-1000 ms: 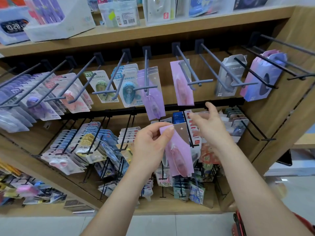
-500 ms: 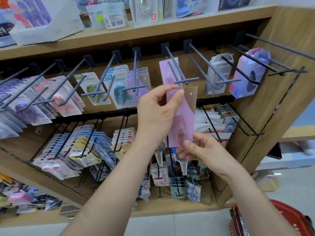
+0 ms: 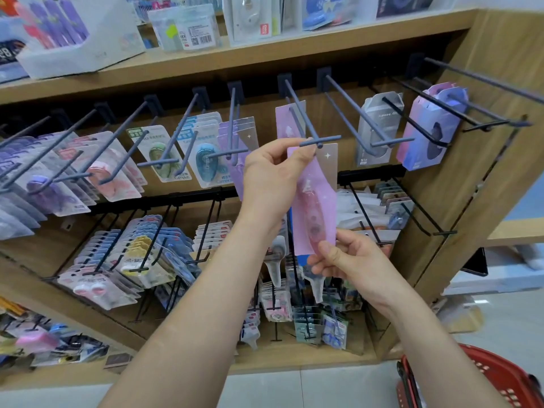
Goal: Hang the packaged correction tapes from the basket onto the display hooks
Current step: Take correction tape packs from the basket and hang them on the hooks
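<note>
The left hand (image 3: 273,175) pinches the top edge of a pink packaged correction tape (image 3: 319,198), holding it upright at the tip of a display hook (image 3: 306,119). The right hand (image 3: 350,260) pinches its bottom edge. A red basket (image 3: 497,381) sits near right.

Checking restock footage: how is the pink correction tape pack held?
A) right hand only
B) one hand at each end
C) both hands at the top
B: the left hand pinches the top of the pink correction tape pack, the right hand its bottom.
</note>
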Demonstrator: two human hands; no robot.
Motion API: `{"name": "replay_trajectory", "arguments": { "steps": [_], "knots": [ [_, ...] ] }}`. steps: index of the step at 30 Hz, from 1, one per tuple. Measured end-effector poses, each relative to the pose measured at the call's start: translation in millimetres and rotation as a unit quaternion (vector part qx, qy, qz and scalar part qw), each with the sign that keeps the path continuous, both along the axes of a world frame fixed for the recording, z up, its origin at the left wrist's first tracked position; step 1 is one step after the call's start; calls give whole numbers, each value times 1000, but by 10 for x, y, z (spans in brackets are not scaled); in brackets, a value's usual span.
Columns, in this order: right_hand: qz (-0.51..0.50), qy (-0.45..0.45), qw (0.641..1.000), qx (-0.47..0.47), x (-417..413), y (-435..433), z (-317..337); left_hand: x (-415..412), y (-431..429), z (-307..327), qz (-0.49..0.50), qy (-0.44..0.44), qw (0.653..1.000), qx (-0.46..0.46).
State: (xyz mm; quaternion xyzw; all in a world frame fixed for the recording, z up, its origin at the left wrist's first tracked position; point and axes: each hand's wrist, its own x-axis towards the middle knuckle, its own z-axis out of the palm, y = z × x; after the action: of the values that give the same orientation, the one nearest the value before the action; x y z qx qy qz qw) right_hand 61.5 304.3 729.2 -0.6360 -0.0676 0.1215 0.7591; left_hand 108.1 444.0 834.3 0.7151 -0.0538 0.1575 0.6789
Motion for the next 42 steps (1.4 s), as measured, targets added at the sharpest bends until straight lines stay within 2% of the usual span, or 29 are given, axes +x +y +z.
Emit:
{"name": "replay_trajectory", "arguments": {
  "steps": [4, 7, 13, 18, 21, 24, 29, 33, 36, 39, 42],
  "knots": [
    [13, 10, 1000, 2, 23, -17, -27, 32, 36, -1, -50, 75, 995, -48],
    [-2, 21, 1000, -13, 40, -25, -77, 10, 49, -73, -63, 74, 994, -49],
    [-25, 9, 999, -47, 42, 71, -32, 25, 9, -96, 21, 24, 999, 27],
    [-63, -2, 997, -37, 102, 100, -3, -37, 116, -264, -43, 82, 994, 50],
    [-72, -6, 997, -39, 160, 110, 0, -137, 186, -386, -69, 86, 991, 79],
    [-78, -3, 996, -34, 217, 132, 4, -90, 171, -436, -23, 55, 992, 114],
    [-121, 16, 992, -36, 362, 74, 11, 196, 59, -462, 47, 46, 992, 103],
    [-132, 2, 988, -84, 326, -68, 1, 541, 31, -574, 88, 56, 985, 140],
    [-148, 10, 982, -114, 243, -183, -81, 647, -5, -603, 90, 77, 981, 157],
    [-173, 21, 977, -120, 114, -298, -139, 631, -13, -676, 75, 96, 984, 127],
    [-214, 19, 966, -147, -78, -430, -200, 493, 25, -919, 42, 162, 980, 105]
  ]
}}
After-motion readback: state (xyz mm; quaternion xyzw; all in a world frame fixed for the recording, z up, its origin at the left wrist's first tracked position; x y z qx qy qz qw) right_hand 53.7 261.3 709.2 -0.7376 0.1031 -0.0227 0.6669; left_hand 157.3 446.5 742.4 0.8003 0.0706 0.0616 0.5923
